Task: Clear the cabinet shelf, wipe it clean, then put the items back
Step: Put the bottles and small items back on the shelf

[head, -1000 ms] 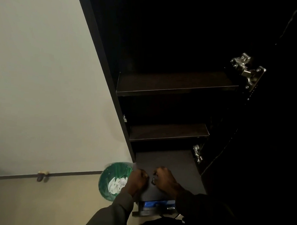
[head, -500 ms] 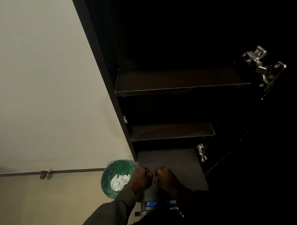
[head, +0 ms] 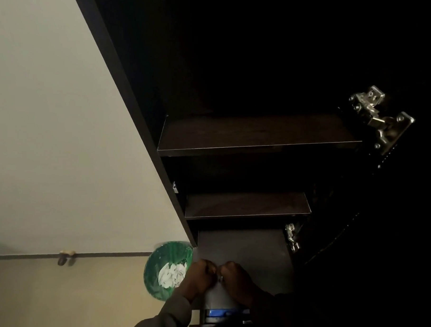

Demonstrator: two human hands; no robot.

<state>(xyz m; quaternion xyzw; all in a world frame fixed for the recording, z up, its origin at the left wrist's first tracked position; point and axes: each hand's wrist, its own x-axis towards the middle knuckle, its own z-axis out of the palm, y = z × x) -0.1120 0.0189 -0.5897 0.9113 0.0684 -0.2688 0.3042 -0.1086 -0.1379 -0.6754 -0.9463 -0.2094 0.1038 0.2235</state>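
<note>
The dark cabinet stands open with two bare brown shelves, an upper shelf and a lower shelf. Under them lies a grey bottom panel. At its front edge my left hand and my right hand are curled into fists, knuckles almost touching. They grip the top of a pale grey pack that has a blue label lower down. What my fingertips pinch is hidden. My right hand wears a ring.
A green wastebasket with crumpled white paper inside stands on the floor left of the cabinet. A pale wall runs along the left. Metal hinges stick out on the cabinet's right side, where the open door is lost in darkness.
My two hands have drawn closer together, until the knuckles nearly meet, over the pale pack. The view has shifted slightly.
</note>
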